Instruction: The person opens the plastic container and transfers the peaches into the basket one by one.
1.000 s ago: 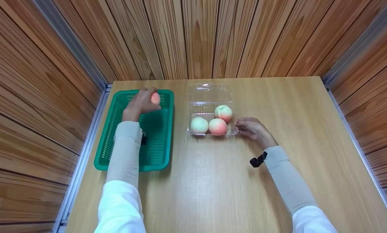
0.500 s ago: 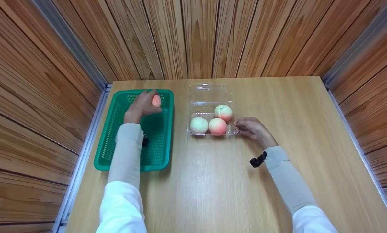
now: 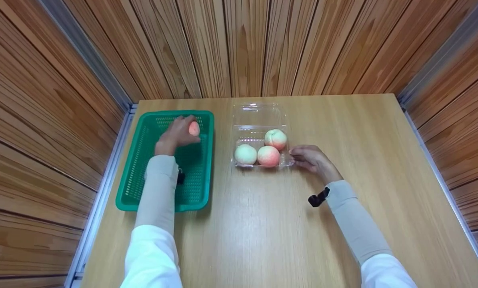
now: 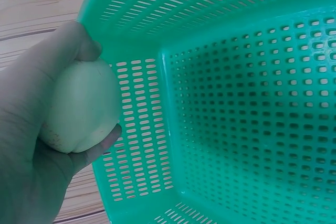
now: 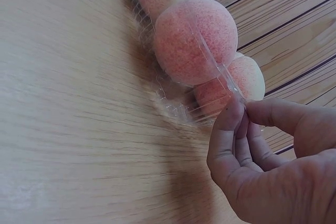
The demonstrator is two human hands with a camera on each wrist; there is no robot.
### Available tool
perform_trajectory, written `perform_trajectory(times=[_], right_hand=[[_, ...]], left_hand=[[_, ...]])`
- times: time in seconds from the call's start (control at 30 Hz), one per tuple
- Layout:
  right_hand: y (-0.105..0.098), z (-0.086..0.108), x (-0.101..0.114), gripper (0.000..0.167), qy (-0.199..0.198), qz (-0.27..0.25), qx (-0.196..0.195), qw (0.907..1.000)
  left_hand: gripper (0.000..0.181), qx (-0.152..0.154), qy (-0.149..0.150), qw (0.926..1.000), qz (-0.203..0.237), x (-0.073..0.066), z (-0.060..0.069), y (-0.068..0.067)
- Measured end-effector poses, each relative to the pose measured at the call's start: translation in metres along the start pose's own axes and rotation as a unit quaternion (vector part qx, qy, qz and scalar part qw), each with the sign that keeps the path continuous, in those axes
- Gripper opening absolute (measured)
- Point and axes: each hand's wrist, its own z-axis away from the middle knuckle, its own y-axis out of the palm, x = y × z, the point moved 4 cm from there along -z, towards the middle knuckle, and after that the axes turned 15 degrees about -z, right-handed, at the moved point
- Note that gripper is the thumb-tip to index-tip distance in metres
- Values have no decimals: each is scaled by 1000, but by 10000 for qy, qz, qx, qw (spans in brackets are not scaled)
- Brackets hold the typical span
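The left hand (image 3: pixel 177 134) grips a peach (image 3: pixel 194 128) over the far part of the green basket (image 3: pixel 210 160). In the left wrist view, thumb and fingers curl round the pale side of that peach (image 4: pixel 84 106). The right hand (image 3: pixel 311 159) pinches the right edge of a clear plastic box (image 3: pixel 253 141), whose lid (image 3: pixel 259 115) lies folded back. Three peaches sit in the box: a pale one (image 3: pixel 245 154), a pink one (image 3: pixel 268 156) and one behind it (image 3: pixel 275 139). The right wrist view shows thumb and fingertips (image 5: pixel 242 109) on the rim.
Wood-plank walls (image 3: pixel 247 48) enclose the table (image 3: pixel 263 232) at the back and both sides. Metal rails (image 3: pixel 103 192) run along its edges. A small black device is strapped at each wrist, the right one (image 3: pixel 318 198) plainly visible.
The left hand with its peach has moved slightly nearer and to the right over the basket. The right hand and the box have stayed in place.
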Motion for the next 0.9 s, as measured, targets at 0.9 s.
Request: perform_trajectory(times=[0.9], right_hand=[[-1,0,-1,18,86,78,19,9999]], left_hand=[[88,392,-131,9991,119,2,-1,26]])
